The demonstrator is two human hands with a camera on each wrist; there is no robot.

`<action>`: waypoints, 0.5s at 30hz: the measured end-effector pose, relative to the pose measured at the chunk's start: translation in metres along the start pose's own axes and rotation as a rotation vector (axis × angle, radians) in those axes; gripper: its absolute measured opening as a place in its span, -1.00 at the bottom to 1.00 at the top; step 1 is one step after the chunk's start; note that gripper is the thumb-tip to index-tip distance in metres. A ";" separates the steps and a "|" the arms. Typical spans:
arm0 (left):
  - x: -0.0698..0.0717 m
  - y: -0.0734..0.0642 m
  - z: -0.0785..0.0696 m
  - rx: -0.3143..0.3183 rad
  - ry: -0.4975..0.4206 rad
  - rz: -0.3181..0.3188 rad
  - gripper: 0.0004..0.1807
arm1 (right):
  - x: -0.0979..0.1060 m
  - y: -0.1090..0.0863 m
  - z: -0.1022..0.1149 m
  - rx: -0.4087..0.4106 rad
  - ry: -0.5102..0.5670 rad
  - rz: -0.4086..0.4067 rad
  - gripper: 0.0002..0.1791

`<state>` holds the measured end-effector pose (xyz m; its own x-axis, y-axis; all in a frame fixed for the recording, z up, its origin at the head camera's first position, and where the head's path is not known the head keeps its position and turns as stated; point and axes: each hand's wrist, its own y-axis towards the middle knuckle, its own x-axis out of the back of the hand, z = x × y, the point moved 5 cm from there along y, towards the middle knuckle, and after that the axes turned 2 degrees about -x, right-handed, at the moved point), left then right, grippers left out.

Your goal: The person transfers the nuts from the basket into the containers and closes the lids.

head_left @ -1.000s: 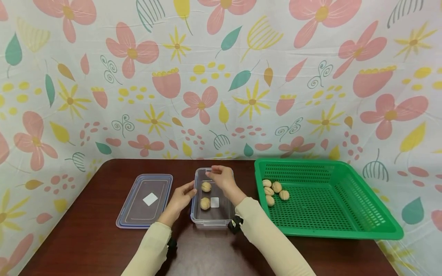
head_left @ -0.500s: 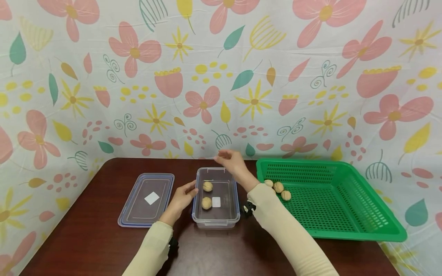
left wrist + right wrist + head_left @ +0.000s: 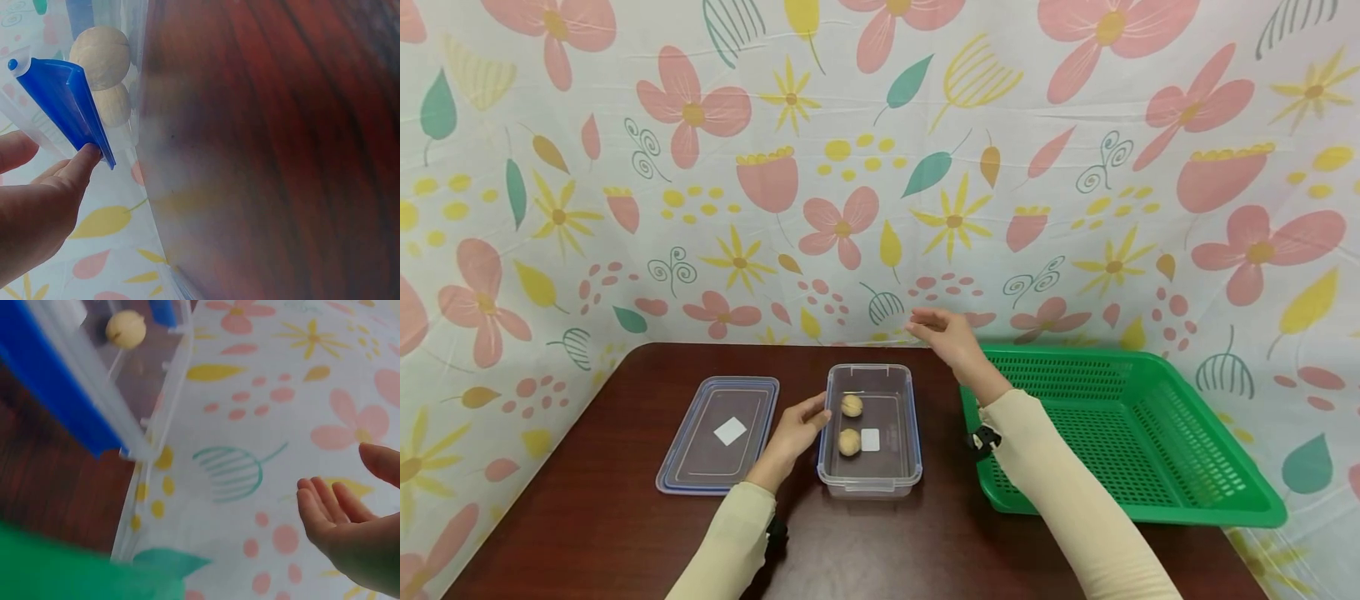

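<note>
Walnuts (image 3: 850,442), apparently being packed, are seen in a plastic box (image 3: 869,483) near the far edge of the worktop (image 3: 880,554), touched by the left hand (image 3: 793,435), fingers loosely apart, the basket (image 3: 1105,450) seemingly next for the spread, empty right hand (image 3: 953,339).

Dark reddish-brown table (image 3: 887,554), flat clear lid (image 3: 700,458), blue-edged clear box (image 3: 868,485), green plastic basket (image 3: 1240,514)

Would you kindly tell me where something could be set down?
Bare table lies in front of the clear container, in the strip between it and the green basket, and left of the lid. Crowded: between lid and container, where the left hand is.
</note>
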<state>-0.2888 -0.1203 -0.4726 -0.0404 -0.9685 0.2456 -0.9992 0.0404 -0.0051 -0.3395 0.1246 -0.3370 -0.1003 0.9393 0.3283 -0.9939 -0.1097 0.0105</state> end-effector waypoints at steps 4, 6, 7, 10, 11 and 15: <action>0.000 0.000 0.001 0.000 -0.009 -0.001 -0.53 | 0.017 -0.001 -0.006 0.022 0.010 0.007 -0.45; 0.001 0.001 0.001 -0.002 -0.013 0.000 -0.53 | 0.026 -0.002 -0.010 0.029 0.014 0.007 -0.42; 0.001 0.001 0.001 -0.004 -0.012 0.000 -0.53 | 0.031 -0.002 -0.011 0.032 0.017 0.008 -0.41; 0.001 0.002 0.001 -0.003 -0.007 -0.001 -0.53 | 0.044 -0.002 -0.018 0.036 0.031 0.006 -0.38; 0.001 0.002 0.001 -0.001 -0.003 -0.002 -0.53 | 0.048 -0.002 -0.021 0.036 0.034 0.005 -0.38; 0.001 0.001 0.001 0.007 0.014 -0.001 -0.53 | 0.064 -0.004 -0.033 0.048 0.028 0.008 -0.37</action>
<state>-0.2895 -0.1216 -0.4733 -0.0391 -0.9652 0.2588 -0.9992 0.0374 -0.0115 -0.3438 0.1960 -0.3468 -0.1096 0.9469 0.3023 -0.9898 -0.1318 0.0539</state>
